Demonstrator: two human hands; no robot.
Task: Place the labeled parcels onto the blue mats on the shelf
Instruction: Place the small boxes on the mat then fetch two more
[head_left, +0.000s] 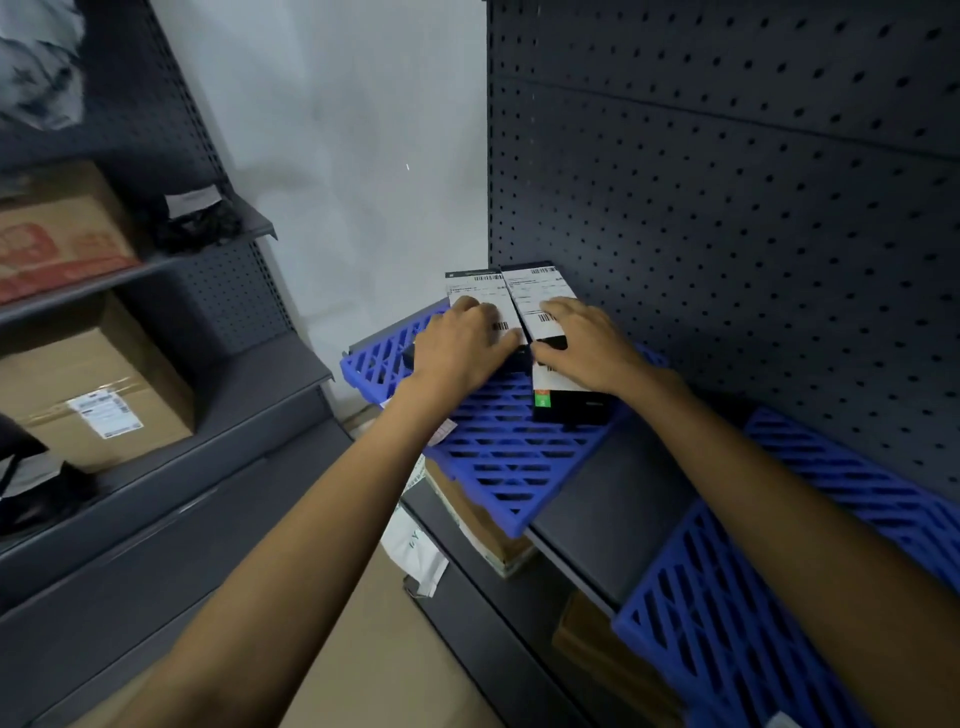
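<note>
Two long black parcels with white barcode labels lie side by side on the left blue mat (498, 457) at the shelf's left end. My left hand (460, 345) rests flat on top of the left parcel (480, 291), fingers spread over its label. On the right parcel (548, 312) lies my right hand (582, 348), its thumb at the seam between the two boxes. The right parcel's near end, with a green sticker, sticks out toward me. A second blue mat (737, 613) lies bare at the lower right of the same shelf.
A dark pegboard back panel (727, 208) rises behind the shelf. Brown boxes and a white mailer bag (415, 551) sit on the level below. To the left, another dark shelf unit holds labeled cardboard boxes (93, 395). A white wall fills the gap between the units.
</note>
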